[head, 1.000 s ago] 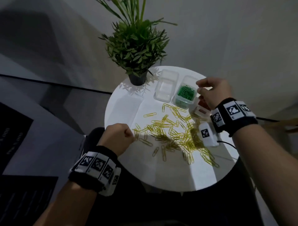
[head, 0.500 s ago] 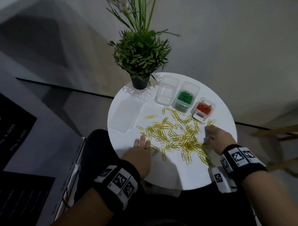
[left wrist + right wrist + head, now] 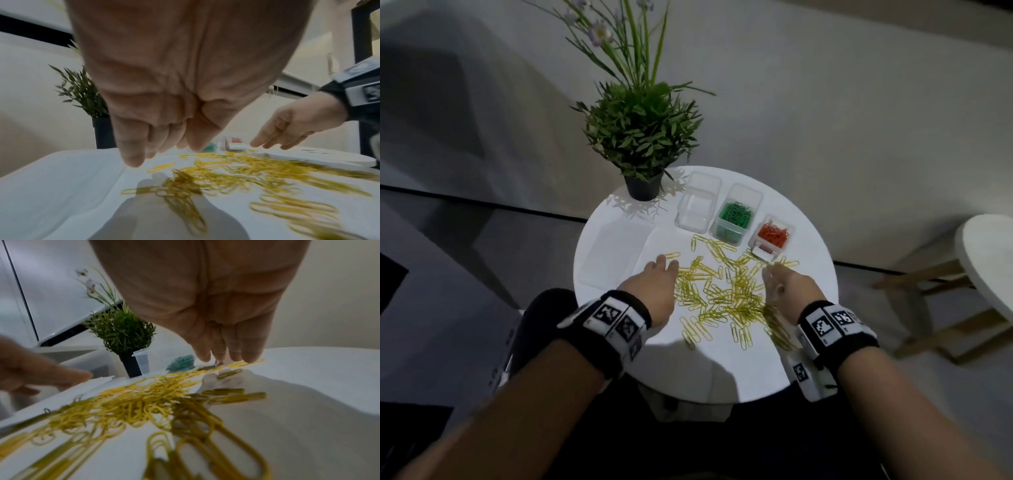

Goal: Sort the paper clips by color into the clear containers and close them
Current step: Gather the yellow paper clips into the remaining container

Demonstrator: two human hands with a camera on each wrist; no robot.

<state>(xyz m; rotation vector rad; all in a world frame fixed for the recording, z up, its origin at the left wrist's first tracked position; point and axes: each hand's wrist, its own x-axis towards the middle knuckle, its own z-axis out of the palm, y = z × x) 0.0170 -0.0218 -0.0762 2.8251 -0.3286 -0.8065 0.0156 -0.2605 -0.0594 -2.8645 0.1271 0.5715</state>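
Note:
Yellow paper clips [image 3: 722, 291] lie scattered over the middle of the round white table [image 3: 801, 236]. Behind them stand three clear containers: an empty one [image 3: 697, 205], one with green clips [image 3: 734, 216] and a small one with red clips [image 3: 772, 234]. My left hand [image 3: 657, 281] hovers open at the pile's left edge, fingers straight and pointing down [image 3: 131, 155]. My right hand [image 3: 787, 286] hovers open at the pile's right edge, fingers together above the clips [image 3: 228, 353]. Neither hand holds anything.
A potted green plant [image 3: 642, 137] stands at the table's back left. A flat clear lid [image 3: 616, 253] lies on the left of the table. A second white table with wooden legs [image 3: 983, 260] stands to the right.
Both hands have moved forward and inward to flank the yellow pile. A second ago the right hand was up at the red container and the left was a fist.

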